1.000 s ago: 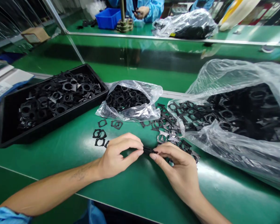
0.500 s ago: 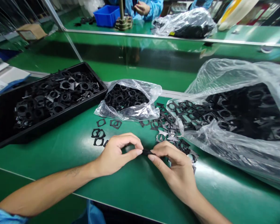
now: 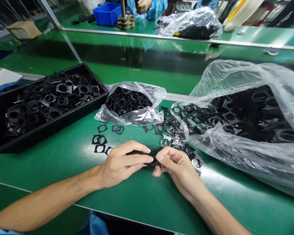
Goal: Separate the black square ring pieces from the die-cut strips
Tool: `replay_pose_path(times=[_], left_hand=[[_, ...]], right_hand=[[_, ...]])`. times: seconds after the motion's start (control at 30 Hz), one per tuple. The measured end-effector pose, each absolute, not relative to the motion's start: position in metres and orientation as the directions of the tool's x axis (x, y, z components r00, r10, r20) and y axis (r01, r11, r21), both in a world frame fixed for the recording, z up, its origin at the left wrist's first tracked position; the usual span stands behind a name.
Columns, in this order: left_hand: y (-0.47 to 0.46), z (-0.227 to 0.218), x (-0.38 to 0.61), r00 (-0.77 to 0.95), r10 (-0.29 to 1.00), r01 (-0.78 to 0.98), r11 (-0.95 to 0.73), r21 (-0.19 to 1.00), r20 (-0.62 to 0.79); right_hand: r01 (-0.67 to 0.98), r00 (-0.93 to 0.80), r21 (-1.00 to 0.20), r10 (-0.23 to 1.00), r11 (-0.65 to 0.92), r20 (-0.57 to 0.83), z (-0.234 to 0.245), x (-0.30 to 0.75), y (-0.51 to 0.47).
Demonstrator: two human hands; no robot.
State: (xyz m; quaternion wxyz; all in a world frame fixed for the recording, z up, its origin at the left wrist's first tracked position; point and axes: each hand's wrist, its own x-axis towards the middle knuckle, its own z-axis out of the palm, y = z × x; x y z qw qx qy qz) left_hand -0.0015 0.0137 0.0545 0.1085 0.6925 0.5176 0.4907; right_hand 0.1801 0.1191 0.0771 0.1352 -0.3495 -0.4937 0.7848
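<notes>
My left hand [image 3: 122,163] and my right hand [image 3: 177,168] meet over the green table [image 3: 137,199], fingertips pinched together on a small black plastic part [image 3: 154,161] between them. Most of that part is hidden by the fingers. Just left of my left hand lie several loose black square frames [image 3: 99,139]. Behind my right hand is a scattered heap of black and grey parts [image 3: 173,135] spilling from a large clear bag [image 3: 247,120].
A black tray [image 3: 5,148] full of black parts stands at the left. A small clear bag of parts [image 3: 131,104] lies in the middle. Across a metal rail, another person's hand [image 3: 143,5], a blue bin [image 3: 107,13] and another bag [image 3: 188,26].
My hands have closed in on each other, the right hand's fingers curling more tightly round the small part. The view has shifted slightly right.
</notes>
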Motion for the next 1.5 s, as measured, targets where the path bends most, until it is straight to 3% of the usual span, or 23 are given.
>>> replay_pose_path(times=[0.07, 0.17, 0.3, 0.4, 1.07, 1.2, 1.4, 1.5], left_hand=[[0.0143, 0.0547, -0.0011, -0.071, 0.832, 0.595, -0.407, 0.693, 0.550], [0.0168, 0.0559, -0.0012, -0.154, 0.848, 0.554, -0.350, 0.755, 0.507], [0.0187, 0.0564, -0.0019, -0.213, 0.857, 0.510, -0.312, 0.802, 0.469], [0.0180, 0.0556, -0.0016, -0.200, 0.864, 0.507, -0.313, 0.803, 0.463], [0.0150, 0.0586, -0.0015, -0.120, 0.883, 0.493, -0.344, 0.799, 0.454], [0.0153, 0.0588, 0.0020, -0.200, 0.916, 0.398, -0.248, 0.883, 0.347], [0.0180, 0.0585, 0.0041, -0.347, 0.938, 0.048, 0.028, 0.998, -0.009], [0.0188, 0.0592, 0.0038, -0.313, 0.948, 0.044, 0.070, 0.997, -0.052]], right_hand=[[0.148, -0.695, -0.943, 0.647, -0.298, -0.313, 0.0762, 0.1814, 0.1171], [0.149, -0.655, -0.987, 0.754, 0.066, -0.049, 0.0755, 0.1844, 0.1140], [0.147, -0.670, -0.884, 0.702, 0.445, 0.242, 0.0741, 0.1875, 0.1125], [0.139, -0.659, -0.822, 0.671, 0.553, 0.340, 0.0727, 0.1882, 0.1131], [0.074, -0.691, -0.842, 0.637, 0.535, 0.343, 0.0738, 0.1896, 0.1171], [0.063, -0.688, -0.873, 0.655, 0.484, 0.314, 0.0728, 0.1875, 0.1186], [0.188, -0.755, -0.906, 0.646, 0.380, 0.114, 0.0705, 0.1850, 0.1149], [0.210, -0.749, -0.897, 0.654, 0.388, 0.107, 0.0715, 0.1860, 0.1144]])
